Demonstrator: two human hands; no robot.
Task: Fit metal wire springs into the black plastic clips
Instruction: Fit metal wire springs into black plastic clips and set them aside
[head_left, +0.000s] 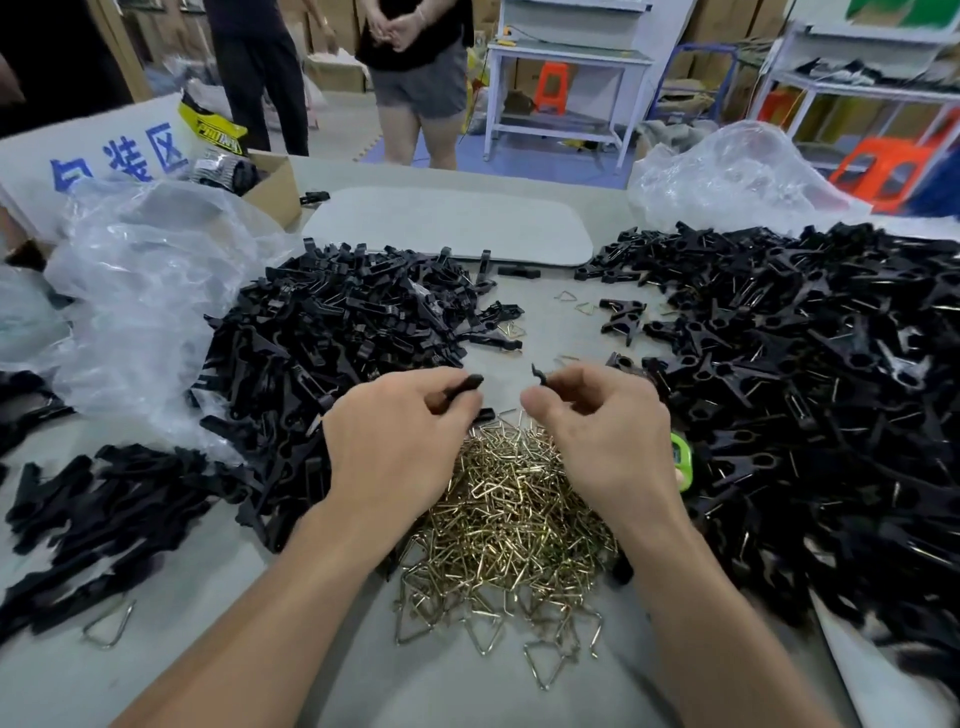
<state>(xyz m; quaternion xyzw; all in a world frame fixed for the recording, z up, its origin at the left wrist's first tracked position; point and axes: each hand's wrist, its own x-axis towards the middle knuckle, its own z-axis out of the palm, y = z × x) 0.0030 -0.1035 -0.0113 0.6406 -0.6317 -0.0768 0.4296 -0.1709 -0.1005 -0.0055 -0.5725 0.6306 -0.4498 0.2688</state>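
Clear plastic bag (150, 291) left; cardboard box (275, 195) (open) behind; orange stool (878, 174) right.

Left hand (395, 441), right hand (602, 436) pinch clips (465, 387) (above springs (509, 519)).

Near middle of the table (540, 317): a heap of wire springs (519, 525). Left of it and reaching farther back, a pile of plastic clips (353, 322); right of it, a larger clip pile (805, 389); at near left, a third clip pile (93, 504), one loose spring (109, 623) before it. Above the heap's far edge, side by side and apart, left hand (395, 441) pinching a clip piece (465, 387), right hand (608, 431) a second clip piece (540, 376). Left of the plastic clips, a plastic bag (145, 291); behind the gap between piles, a flat pad (447, 223); at far left, a cardboard box (275, 192); behind the larger pile, a second bag (727, 171)
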